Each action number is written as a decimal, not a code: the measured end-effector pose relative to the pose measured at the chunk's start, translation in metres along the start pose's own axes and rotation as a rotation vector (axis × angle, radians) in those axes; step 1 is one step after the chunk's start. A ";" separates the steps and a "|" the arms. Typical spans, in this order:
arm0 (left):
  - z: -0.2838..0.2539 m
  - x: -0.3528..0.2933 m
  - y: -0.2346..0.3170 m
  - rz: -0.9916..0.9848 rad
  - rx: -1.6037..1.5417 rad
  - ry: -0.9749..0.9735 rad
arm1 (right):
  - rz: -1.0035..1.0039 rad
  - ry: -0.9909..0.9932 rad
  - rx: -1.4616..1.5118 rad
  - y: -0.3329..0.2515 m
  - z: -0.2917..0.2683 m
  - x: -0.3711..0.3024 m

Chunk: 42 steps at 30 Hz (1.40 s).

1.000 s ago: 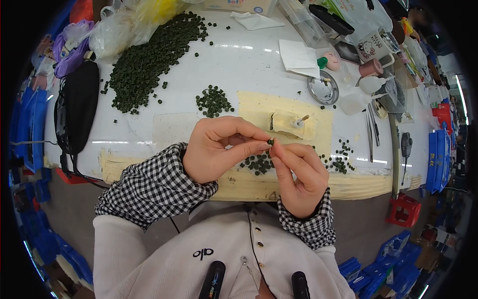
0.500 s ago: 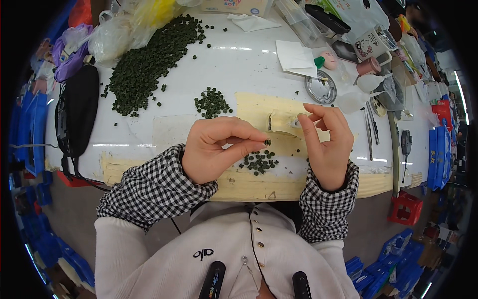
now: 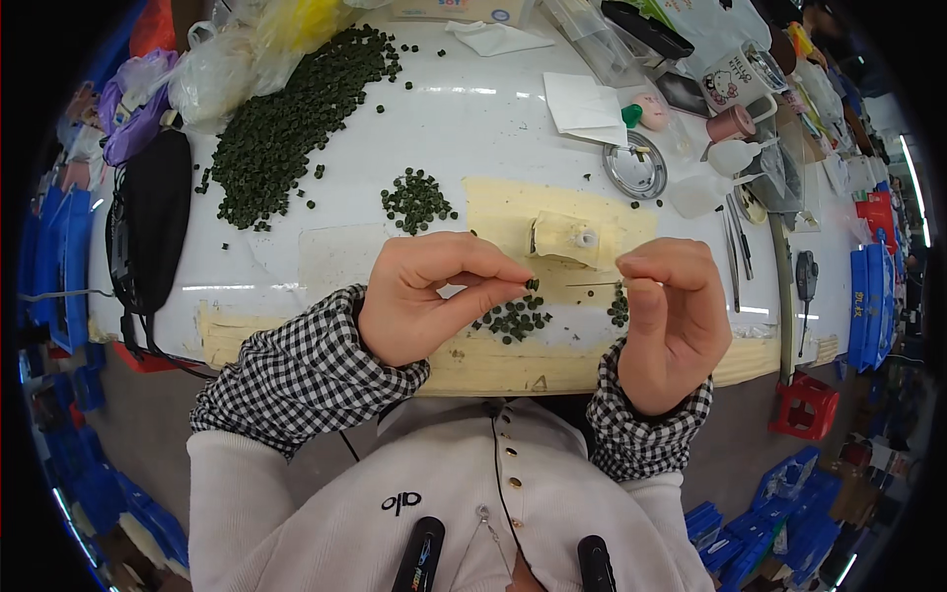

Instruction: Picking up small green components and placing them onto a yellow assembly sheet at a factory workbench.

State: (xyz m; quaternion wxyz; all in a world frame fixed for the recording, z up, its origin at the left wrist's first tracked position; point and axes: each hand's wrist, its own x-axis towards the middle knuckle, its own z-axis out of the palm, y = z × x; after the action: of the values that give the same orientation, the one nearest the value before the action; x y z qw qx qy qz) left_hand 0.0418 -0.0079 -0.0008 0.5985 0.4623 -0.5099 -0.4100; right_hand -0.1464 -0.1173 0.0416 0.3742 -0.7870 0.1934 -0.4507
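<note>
Between the thumb and forefinger of my left hand point(image 3: 424, 296) is a small dark green round piece point(image 3: 533, 284). My right hand point(image 3: 676, 316) pinches a thin needle-like rod point(image 3: 590, 285), its free end pointing left toward that piece, with a gap between them. Just beyond the rod stands a tape-wrapped block point(image 3: 557, 240) with a small whitish tip point(image 3: 586, 239) on it. Under my left fingertips lies a small heap of similar green pieces point(image 3: 513, 322). A few more point(image 3: 619, 308) lie beside my right fingers.
A large pile of green pieces point(image 3: 266, 148) spreads at the far left, with a smaller cluster point(image 3: 418, 200) nearer. Plastic bags point(image 3: 212, 84) and a black pouch point(image 3: 153, 217) line the left. A round metal dish point(image 3: 634, 170), squeeze bottles point(image 3: 695, 197), tweezers point(image 3: 733, 259) and a mug point(image 3: 732, 84) stand right.
My right hand has moved from the whitish tip on the block toward me and to the right; the thin rod now shows in its pinch. My left hand has barely moved.
</note>
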 end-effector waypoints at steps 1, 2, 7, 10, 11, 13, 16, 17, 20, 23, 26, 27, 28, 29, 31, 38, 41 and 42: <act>0.000 0.001 0.000 -0.002 0.004 -0.006 | 0.028 -0.009 0.077 0.002 0.005 -0.002; 0.000 0.001 0.001 -0.010 0.011 -0.011 | 0.056 -0.021 0.158 0.004 0.009 -0.002; 0.001 0.000 0.000 -0.004 -0.023 -0.002 | 0.129 -0.149 0.285 0.004 0.017 -0.002; -0.001 -0.001 0.000 -0.009 -0.002 -0.019 | 0.153 -0.180 0.276 0.005 0.018 -0.003; -0.001 0.000 0.000 -0.008 -0.010 -0.020 | 0.149 -0.181 0.265 0.005 0.018 -0.003; 0.000 0.000 -0.001 -0.004 -0.025 -0.022 | 0.141 -0.185 0.244 0.003 0.018 -0.002; -0.001 -0.001 -0.002 0.000 -0.009 -0.026 | 0.117 -0.173 0.248 0.004 0.019 -0.001; -0.001 -0.001 -0.002 0.002 -0.008 -0.028 | 0.117 -0.176 0.249 0.004 0.019 -0.001; -0.001 0.000 -0.001 0.000 -0.005 -0.030 | 0.113 -0.184 0.247 0.005 0.019 -0.002; -0.001 0.000 -0.001 -0.004 -0.010 -0.024 | 0.111 -0.191 0.240 0.005 0.018 -0.001; 0.000 -0.001 -0.001 0.004 -0.010 -0.015 | 0.141 -0.160 0.272 0.003 0.019 -0.002; 0.000 0.000 0.000 0.006 -0.003 -0.018 | 0.157 -0.131 0.304 0.003 0.019 -0.003; 0.000 0.000 0.000 0.009 0.005 -0.020 | 0.174 -0.102 0.337 0.003 0.019 -0.003; 0.000 0.000 0.000 0.009 0.010 -0.022 | 0.173 -0.035 0.323 0.003 0.019 -0.002; 0.000 0.001 -0.001 0.009 0.018 -0.027 | 0.172 0.098 0.293 0.004 0.017 0.000; 0.000 0.000 0.002 -0.007 -0.002 -0.003 | -0.041 0.026 -0.492 0.026 0.010 0.009; 0.000 0.000 0.002 -0.011 -0.004 0.002 | -0.038 -0.079 -0.550 0.032 0.009 0.009; 0.000 0.000 0.002 -0.008 -0.006 0.005 | -0.034 -0.115 -0.577 0.032 0.009 0.010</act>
State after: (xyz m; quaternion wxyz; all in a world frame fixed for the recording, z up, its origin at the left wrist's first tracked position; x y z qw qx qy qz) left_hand 0.0418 -0.0073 0.0014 0.5995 0.4635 -0.5051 -0.4130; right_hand -0.1329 -0.1403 0.0200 0.1376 -0.8884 0.2788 -0.3378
